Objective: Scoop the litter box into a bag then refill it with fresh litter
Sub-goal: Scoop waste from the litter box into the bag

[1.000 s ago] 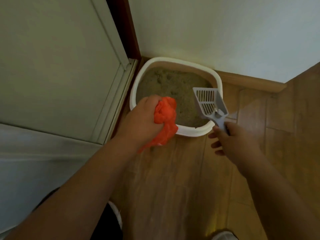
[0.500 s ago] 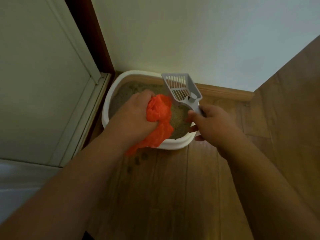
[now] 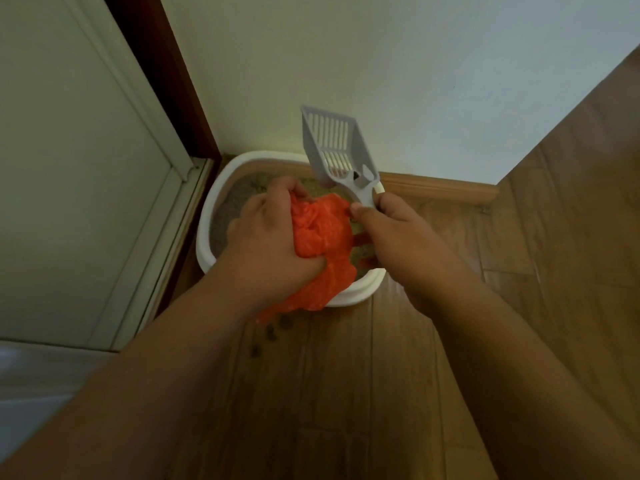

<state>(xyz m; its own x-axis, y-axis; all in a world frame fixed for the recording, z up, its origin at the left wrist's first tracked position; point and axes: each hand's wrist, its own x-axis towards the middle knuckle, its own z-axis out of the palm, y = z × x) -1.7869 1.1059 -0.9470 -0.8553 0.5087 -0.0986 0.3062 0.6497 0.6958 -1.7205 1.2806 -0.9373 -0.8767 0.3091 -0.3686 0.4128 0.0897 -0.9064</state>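
A white litter box (image 3: 211, 223) with grey-brown litter (image 3: 242, 192) stands in the corner on the wood floor. My left hand (image 3: 266, 244) grips a crumpled orange plastic bag (image 3: 322, 237) above the box. My right hand (image 3: 394, 237) holds the handle of a grey slotted scoop (image 3: 332, 147), which points up and away, empty. The right thumb touches the bag's edge. Both hands hide the middle of the box.
A white door (image 3: 79, 168) with a dark brown frame (image 3: 166, 74) stands left of the box. The pale wall (image 3: 381, 64) and a wooden baseboard (image 3: 440, 190) run behind it. A few dark pellets (image 3: 273, 332) lie on the floor before the box.
My right hand has moved left with the scoop until it meets the bag, and the scoop has tipped further upright. The left hand still grips the bag over the box.
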